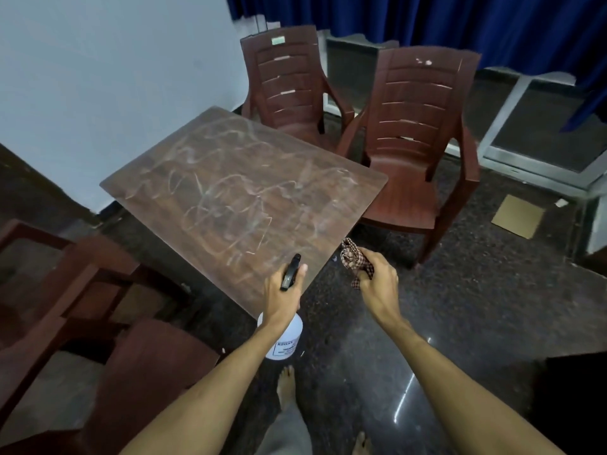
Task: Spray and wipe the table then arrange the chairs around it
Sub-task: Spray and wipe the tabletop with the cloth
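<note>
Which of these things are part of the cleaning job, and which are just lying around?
For the job: spray bottle in left hand, checked cloth in right hand, streaked table, far chair, nearer chair.
Lying about: cardboard sheet on floor, blue curtain.

both bare forearms reach forward. the left hand (pixel 284 290) grips a bottle (pixel 285 339) at its neck; the right hand (pixel 377 280) is curled round a cloth (pixel 352 257).
</note>
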### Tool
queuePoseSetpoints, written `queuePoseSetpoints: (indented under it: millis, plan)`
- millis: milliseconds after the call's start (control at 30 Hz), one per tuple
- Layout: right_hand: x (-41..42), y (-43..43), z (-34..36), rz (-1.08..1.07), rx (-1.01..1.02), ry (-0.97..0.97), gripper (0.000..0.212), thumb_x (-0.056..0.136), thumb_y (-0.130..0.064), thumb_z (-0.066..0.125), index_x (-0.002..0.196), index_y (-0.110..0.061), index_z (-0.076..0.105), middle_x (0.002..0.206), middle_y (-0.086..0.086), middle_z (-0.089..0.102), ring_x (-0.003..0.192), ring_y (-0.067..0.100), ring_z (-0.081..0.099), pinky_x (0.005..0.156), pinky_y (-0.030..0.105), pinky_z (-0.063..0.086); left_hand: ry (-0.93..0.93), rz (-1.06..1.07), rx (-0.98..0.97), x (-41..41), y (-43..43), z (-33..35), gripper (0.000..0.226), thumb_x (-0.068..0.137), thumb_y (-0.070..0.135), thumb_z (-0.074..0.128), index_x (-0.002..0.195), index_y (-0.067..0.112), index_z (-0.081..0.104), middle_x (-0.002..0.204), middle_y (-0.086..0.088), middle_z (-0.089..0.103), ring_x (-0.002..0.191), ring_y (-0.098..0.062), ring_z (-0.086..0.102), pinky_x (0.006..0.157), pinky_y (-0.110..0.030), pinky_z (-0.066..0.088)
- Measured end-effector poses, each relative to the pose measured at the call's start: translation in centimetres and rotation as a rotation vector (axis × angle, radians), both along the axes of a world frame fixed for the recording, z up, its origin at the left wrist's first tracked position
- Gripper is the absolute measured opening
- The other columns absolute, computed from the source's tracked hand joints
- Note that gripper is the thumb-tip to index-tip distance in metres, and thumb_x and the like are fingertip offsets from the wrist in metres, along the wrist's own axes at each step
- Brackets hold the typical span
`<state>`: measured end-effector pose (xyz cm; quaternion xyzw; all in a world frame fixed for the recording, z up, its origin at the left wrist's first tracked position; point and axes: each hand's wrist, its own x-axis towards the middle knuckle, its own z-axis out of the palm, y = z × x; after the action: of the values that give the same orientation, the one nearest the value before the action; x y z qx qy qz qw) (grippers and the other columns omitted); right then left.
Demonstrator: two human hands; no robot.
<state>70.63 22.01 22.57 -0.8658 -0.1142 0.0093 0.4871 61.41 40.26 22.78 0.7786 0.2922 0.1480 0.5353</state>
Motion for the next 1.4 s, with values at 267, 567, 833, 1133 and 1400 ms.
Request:
queuePoseSetpoints:
  millis: [267, 567, 833, 1133, 1400]
  plan:
    - [5.0, 6.2, -1.3, -0.116, -0.034, 0.030, 0.054, 0.081, 0.009, 0.065, 0.130, -0.012, 0.064, 0.120, -0.002, 0.067, 0.108, 0.011, 0.060, 0.098, 0.025, 0.045, 0.104, -0.053, -0.025, 6.5, 6.5, -2.7, 0.043, 0.092, 0.028, 0.081, 0.061, 0.009, 0.059, 0.049, 0.003, 0.054, 0.045, -0.006, 0.048, 0.054, -0.029, 0.041]
    - [9.1, 14.0, -4.1, -0.299, -0.088, 0.060, 0.052, 0.083, 0.005, 0.065, 0.130, -0.015, 0.063, 0.117, 0.001, 0.065, 0.109, 0.018, 0.061, 0.100, 0.036, 0.049, 0.141, -0.254, 0.029, 13.6, 14.4, -2.3, 0.038, 0.089, 0.026, 0.083, 0.064, 0.028, 0.055, 0.049, 0.012, 0.054, 0.044, -0.002, 0.052, 0.051, -0.019, 0.042]
    - [13.3, 22.1, -10.8, -0.006, -0.361, 0.011, 0.071, 0.083, 0.013, 0.052, 0.149, -0.013, 0.045, 0.158, 0.013, 0.035, 0.150, 0.033, 0.022, 0.124, 0.049, 0.021, 0.169, -0.218, 0.036, 18.7, 18.2, -3.4, 0.026, 0.092, 0.024, 0.079, 0.075, 0.010, 0.066, 0.054, 0.004, 0.060, 0.049, -0.014, 0.053, 0.054, -0.045, 0.056]
    - [23.1, 22.7, -10.4, -0.054, -0.598, 0.001, 0.086, 0.079, 0.004, 0.051, 0.157, -0.026, 0.029, 0.165, 0.017, 0.013, 0.154, 0.032, 0.004, 0.125, 0.050, 0.000, 0.186, -0.222, 0.072, 24.7, 19.1, -3.1, 0.020, 0.091, 0.024, 0.079, 0.078, 0.013, 0.069, 0.064, -0.003, 0.071, 0.053, -0.019, 0.062, 0.057, -0.048, 0.060]
    - [27.3, 17.1, -10.6, -0.363, -0.568, 0.085, 0.078, 0.081, 0.007, 0.054, 0.152, -0.020, 0.038, 0.163, 0.020, 0.020, 0.153, 0.037, 0.006, 0.124, 0.056, 0.009, 0.199, -0.243, 0.060, 27.5, 19.7, -3.5, 0.022, 0.092, 0.025, 0.079, 0.077, 0.012, 0.071, 0.060, 0.000, 0.067, 0.050, -0.020, 0.059, 0.059, -0.048, 0.059]
